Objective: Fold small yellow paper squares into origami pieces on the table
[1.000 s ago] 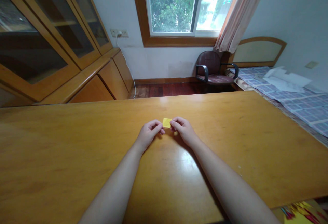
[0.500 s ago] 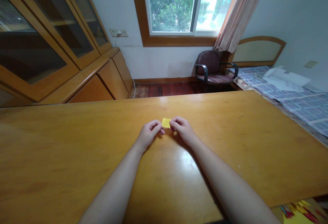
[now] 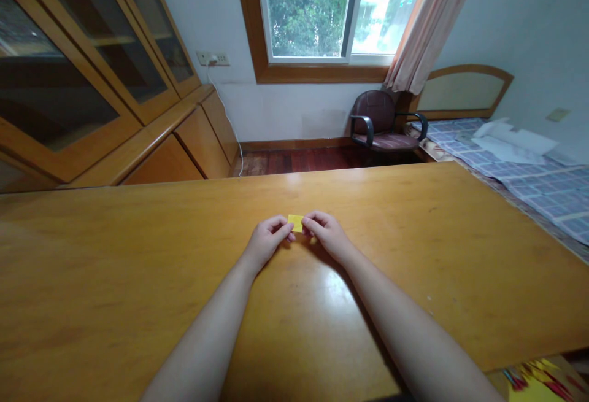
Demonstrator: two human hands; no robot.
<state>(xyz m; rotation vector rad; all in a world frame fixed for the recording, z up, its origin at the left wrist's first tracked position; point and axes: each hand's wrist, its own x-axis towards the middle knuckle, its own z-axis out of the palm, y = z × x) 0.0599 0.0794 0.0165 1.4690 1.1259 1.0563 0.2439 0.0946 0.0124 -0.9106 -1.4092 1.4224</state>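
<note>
A small yellow piece of paper [image 3: 297,223] is held just above the wooden table, between my two hands. My left hand [image 3: 270,236] pinches its left edge between thumb and fingers. On the opposite side, my right hand [image 3: 327,230] grips the right edge the same way. The fingers cover both ends of the paper, and whether it is folded I cannot make out.
The wooden table [image 3: 138,279] fills the foreground. Yellow and red items [image 3: 538,380] lie below its right front corner. Beyond the far edge stand a cabinet [image 3: 202,135], a brown armchair [image 3: 377,119] and a bed [image 3: 519,162] with white sheets on it.
The yellow paper has moved slightly left, and my right hand with it. My left thumb now overlaps its left edge more.
</note>
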